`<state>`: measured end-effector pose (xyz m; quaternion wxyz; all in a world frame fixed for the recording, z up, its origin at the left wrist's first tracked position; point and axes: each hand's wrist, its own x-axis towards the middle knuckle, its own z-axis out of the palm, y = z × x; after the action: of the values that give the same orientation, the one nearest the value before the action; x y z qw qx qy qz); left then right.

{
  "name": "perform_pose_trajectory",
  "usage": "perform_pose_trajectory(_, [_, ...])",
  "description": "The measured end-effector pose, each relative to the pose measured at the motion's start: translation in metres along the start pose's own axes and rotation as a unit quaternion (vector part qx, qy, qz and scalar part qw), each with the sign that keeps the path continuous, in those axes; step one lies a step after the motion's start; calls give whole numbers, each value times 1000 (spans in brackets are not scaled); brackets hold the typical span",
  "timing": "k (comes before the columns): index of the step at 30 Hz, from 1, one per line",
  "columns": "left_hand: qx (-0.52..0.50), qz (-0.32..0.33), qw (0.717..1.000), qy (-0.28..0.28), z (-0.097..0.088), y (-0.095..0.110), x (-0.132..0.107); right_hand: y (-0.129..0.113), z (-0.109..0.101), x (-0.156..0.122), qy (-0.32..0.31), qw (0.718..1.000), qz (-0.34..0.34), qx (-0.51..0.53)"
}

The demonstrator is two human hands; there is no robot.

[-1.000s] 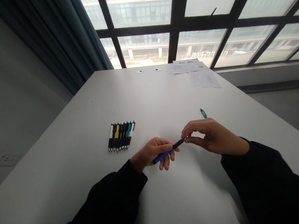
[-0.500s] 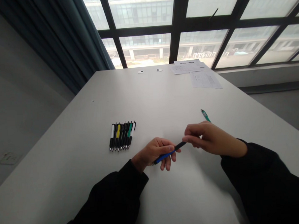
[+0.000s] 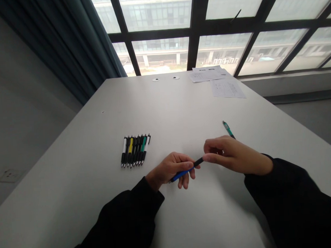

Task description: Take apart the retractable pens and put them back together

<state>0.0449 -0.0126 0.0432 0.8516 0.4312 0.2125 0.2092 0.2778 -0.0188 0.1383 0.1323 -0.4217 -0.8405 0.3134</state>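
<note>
Head view: left hand (image 3: pixel 170 169) is curled closed around a slim blue-and-black plastic pen (image 3: pixel 184 172), fingers wrapped under the barrel, thumb across it. Right hand (image 3: pixel 234 154) is in a narrow pinch, fingertips (image 3: pixel 207 158) on the pen's black right end; that end is hidden behind them, so pinch firmness is hard to make out. The pen is held above a white table (image 3: pixel 83 186), near its middle. A green-and-black pen (image 3: pixel 228 130) lies just beyond the right hand, its lower end close to the knuckles. A tight row of black, white, yellow and green pens (image 3: pixel 135 151) lies left of the hands. Two white printed sheets (image 3: pixel 226 88) sit far right. Black sleeves (image 3: pixel 126 220) run off the bottom edge.
</note>
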Motion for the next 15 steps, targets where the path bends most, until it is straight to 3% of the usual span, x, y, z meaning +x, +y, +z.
perform_pose_trajectory(4, [12, -1, 1000, 4, -2, -1, 0, 0, 4, 2, -23, 999, -35, -26])
perform_pose_trajectory(11, [54, 8, 998, 27, 0, -4, 1, 3, 13, 6, -30, 997, 13, -66])
perform_pose_trajectory(15, [81, 67, 991, 82, -4, 5, 0, 4, 10, 6, 35, 998, 24, -51])
